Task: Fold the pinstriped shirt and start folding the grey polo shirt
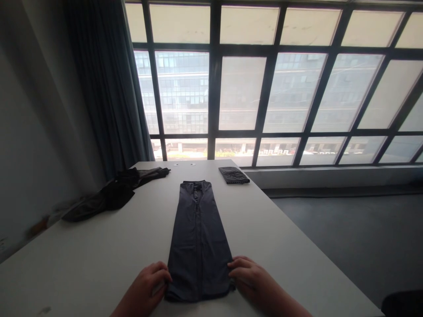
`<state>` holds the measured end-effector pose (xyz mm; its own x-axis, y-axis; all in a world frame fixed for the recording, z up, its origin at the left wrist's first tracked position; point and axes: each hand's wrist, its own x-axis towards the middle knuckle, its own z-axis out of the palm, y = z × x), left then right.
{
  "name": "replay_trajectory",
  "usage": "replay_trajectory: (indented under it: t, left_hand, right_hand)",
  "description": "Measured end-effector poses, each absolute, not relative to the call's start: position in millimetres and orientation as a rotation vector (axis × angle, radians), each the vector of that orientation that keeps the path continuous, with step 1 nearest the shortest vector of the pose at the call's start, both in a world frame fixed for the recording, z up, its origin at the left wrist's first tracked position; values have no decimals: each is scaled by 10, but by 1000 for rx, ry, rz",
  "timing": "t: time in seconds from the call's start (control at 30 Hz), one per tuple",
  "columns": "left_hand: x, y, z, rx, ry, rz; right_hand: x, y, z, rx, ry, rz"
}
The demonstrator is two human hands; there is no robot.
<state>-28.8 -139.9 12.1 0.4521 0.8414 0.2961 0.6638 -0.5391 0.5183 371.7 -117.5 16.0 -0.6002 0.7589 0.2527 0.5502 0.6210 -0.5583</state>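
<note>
A dark navy shirt (198,237) lies flat on the white table (132,246), folded into a long narrow strip. Its buttoned neck opening points towards the window and its hem towards me. My left hand (147,284) pinches the strip's left edge close to the hem. On the opposite edge, at about the same height, the fingers of my right hand (247,275) are closed on the cloth. A seam or fold line runs down the middle of the shirt.
A crumpled black garment (109,196) lies along the table's left side. At the far right edge sits a folded black-and-white striped cloth (234,175). Beyond the table are a large window (243,92) and a dark curtain (102,88).
</note>
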Motion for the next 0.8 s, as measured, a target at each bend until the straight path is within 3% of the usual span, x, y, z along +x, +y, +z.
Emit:
replay_trajectory:
  t: [0.53,0.8]
  left_hand:
    - [-164,-1417,83,2707,1241,876]
    - [-279,-1473,55,2712,1075,840]
  right_hand:
    - [3545,-1127,93,-1110,-2368,468]
    - [3667,-1177,148,-988,-2571,598]
